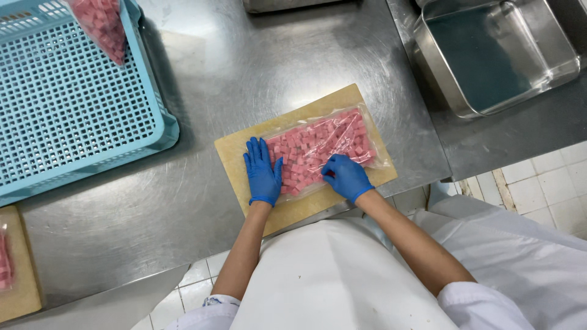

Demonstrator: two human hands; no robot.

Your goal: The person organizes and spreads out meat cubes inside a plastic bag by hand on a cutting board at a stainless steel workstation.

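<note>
Pink meat cubes in a clear plastic bag (pixel 324 150) lay flat on a tan cutting board (pixel 235 153) at the near edge of the steel table (pixel 202 79). The left hand (pixel 262 173), blue-gloved, pressed flat with fingers spread on the bag's left end; the right hand (pixel 346 176) curled its fingers onto the bag's near edge. A blue perforated crate (pixel 67 104) sat toward the far left corner, a steel tray (pixel 495 55) far right.

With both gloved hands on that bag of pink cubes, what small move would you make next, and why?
Probably sweep the right hand along the clear bag of pink cubes toward its far end, while the left hand lies flat on the near end. The cubes look bunched and uneven on the cutting board.
</note>
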